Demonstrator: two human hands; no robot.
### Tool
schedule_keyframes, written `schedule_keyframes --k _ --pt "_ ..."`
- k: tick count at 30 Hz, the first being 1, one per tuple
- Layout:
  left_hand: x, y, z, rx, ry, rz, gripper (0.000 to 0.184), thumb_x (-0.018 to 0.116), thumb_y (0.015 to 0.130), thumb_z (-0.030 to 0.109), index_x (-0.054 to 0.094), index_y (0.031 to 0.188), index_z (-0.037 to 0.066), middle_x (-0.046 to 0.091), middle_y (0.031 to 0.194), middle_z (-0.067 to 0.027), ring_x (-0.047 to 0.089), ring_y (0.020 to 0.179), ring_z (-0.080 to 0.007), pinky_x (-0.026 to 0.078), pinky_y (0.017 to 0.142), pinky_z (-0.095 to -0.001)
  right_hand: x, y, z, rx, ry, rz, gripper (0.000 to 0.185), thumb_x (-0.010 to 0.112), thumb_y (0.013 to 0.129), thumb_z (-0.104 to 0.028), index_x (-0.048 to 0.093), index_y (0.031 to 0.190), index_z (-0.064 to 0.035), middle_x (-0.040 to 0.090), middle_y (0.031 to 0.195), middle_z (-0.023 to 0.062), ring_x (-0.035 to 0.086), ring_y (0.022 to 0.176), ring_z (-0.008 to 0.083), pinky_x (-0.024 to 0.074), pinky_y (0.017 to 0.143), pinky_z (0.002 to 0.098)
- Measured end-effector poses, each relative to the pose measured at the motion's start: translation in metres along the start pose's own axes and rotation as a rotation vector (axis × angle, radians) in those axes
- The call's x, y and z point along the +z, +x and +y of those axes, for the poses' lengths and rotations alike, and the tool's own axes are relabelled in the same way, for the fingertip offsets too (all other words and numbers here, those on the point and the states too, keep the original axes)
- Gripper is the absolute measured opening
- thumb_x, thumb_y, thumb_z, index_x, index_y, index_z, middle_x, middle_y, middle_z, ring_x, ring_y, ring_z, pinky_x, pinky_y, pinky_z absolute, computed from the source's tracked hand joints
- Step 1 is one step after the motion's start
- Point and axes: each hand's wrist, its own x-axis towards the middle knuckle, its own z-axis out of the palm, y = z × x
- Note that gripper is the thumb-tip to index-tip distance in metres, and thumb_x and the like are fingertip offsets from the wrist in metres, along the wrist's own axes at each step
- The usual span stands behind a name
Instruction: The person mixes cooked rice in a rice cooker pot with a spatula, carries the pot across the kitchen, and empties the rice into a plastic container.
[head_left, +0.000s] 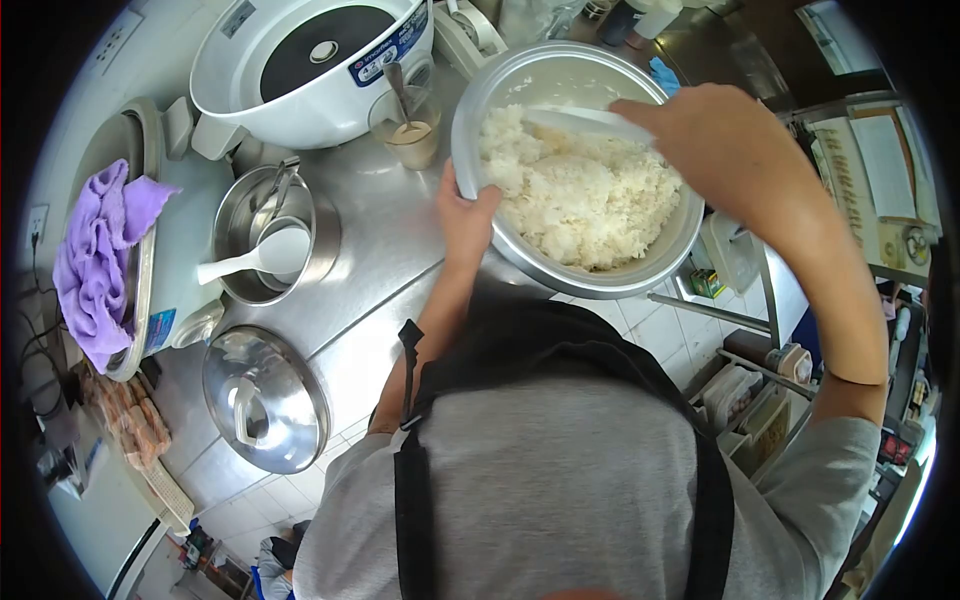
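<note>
Hands were apart. Left hand (467, 215) was clamped on the left rim of the metal pot (464, 135), thumb over the edge. Right hand (685, 125) gripped a white paddle (585, 121), blade against the rice (590, 205) at the pot's far side. Pot was by the steel table (375, 215); couldn't tell how its base was supported. Glass (418, 150) stood just left of it.

Cannot see the grip of the white plastic paddle (590, 122) inside the bare right hand (692, 132), anything beneath the heaped white rice (585, 195), or the round white plastic cooker (315, 127) beyond the top edge.
</note>
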Motion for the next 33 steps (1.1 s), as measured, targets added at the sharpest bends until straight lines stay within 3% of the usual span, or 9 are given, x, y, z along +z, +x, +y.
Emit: schedule_keyframes --k 2,4,9,15,18,20,23,30,33 --pt "0.0 0.0 0.0 -0.019 -0.043 -0.003 0.049 0.055 0.069 -0.004 0.047 0.117 -0.003 0.057 0.101 -0.0085 0.055 0.089 -0.014 0.044 0.079 -0.0257 0.029 0.009 -0.018 -0.144 0.162 0.09 0.035 0.046 0.082 -0.009 0.057 0.115 -0.0092 0.064 0.079 0.0158 0.063 0.074 0.0319 0.0498 0.067 0.0411" --pt "0.0 0.0 0.004 -0.053 -0.034 -0.001 0.048 0.054 0.07 -0.004 0.047 0.117 -0.003 0.057 0.101 -0.0084 0.055 0.09 -0.0141 0.044 0.08 -0.0257 0.087 0.049 -0.057 0.059 0.318 -0.173 0.029 0.048 0.08 -0.009 0.061 0.106 -0.0085 0.065 0.083 0.0152 0.064 0.077 0.0312 0.0503 0.068 0.0401" --pt "-0.004 -0.002 0.007 -0.031 0.068 -0.019 0.046 0.054 0.071 -0.003 0.046 0.116 -0.003 0.057 0.1 -0.0084 0.055 0.09 -0.0145 0.043 0.08 -0.026 0.106 0.105 -0.028 -0.077 0.158 -0.263 0.019 0.056 0.077 -0.018 0.068 0.089 -0.01 0.066 0.084 0.0126 0.064 0.077 0.0295 0.0511 0.065 0.0391" --pt "-0.004 -0.003 0.0 0.037 0.057 -0.019 0.047 0.054 0.07 -0.002 0.046 0.117 -0.002 0.057 0.101 -0.0086 0.055 0.091 -0.0147 0.043 0.08 -0.0266 -0.004 0.117 0.002 0.08 -0.171 -0.388 0.019 0.059 0.074 -0.017 0.069 0.087 -0.0073 0.067 0.086 0.0127 0.065 0.077 0.0269 0.0515 0.062 0.0375" --pt "0.001 -0.002 -0.002 0.027 -0.033 -0.007 0.048 0.054 0.07 -0.003 0.047 0.117 -0.003 0.057 0.1 -0.0084 0.055 0.09 -0.0144 0.043 0.08 -0.0264 0.005 0.102 -0.038 0.148 0.15 -0.253 0.019 0.058 0.074 -0.013 0.069 0.086 -0.0047 0.067 0.086 0.0136 0.065 0.078 0.0282 0.0516 0.065 0.0393" --pt "-0.003 0.0 -0.005 0.009 -0.018 -0.004 0.048 0.054 0.069 -0.003 0.047 0.117 -0.003 0.058 0.1 -0.0083 0.055 0.09 -0.0141 0.043 0.08 -0.0261 0.097 0.121 -0.063 -0.04 0.037 -0.112 0.019 0.057 0.074 -0.014 0.069 0.087 -0.0058 0.067 0.088 0.0133 0.065 0.08 0.0288 0.0511 0.068 0.0408" --pt "-0.002 -0.001 0.007 -0.003 0.178 0.031 0.048 0.054 0.068 -0.003 0.048 0.116 -0.003 0.058 0.1 -0.008 0.055 0.09 -0.0139 0.043 0.08 -0.0255 0.088 0.117 -0.059 -0.035 0.102 -0.13 0.021 0.058 0.073 -0.017 0.069 0.087 -0.0061 0.067 0.087 0.0143 0.065 0.082 0.0295 0.0504 0.071 0.0424" --pt "0.001 -0.004 0.003 0.022 0.03 0.005 0.047 0.053 0.068 -0.003 0.048 0.115 -0.002 0.058 0.099 -0.0076 0.055 0.089 -0.0139 0.043 0.079 -0.0258 -0.001 0.112 0.002 0.075 -0.154 -0.06 0.018 0.06 0.069 -0.015 0.07 0.081 -0.005 0.067 0.08 0.0146 0.066 0.075 0.0275 0.0508 0.059 0.0396" --pt "0.0 -0.001 -0.002 0.033 0.024 0.001 0.046 0.053 0.068 -0.003 0.049 0.114 -0.002 0.058 0.099 -0.0078 0.056 0.088 -0.0138 0.044 0.079 -0.026 0.037 0.102 -0.019 -0.032 -0.127 0.005 0.013 0.059 0.074 -0.012 0.069 0.082 -0.0074 0.065 0.081 0.0138 0.065 0.081 0.0269 0.0522 0.066 0.0385"
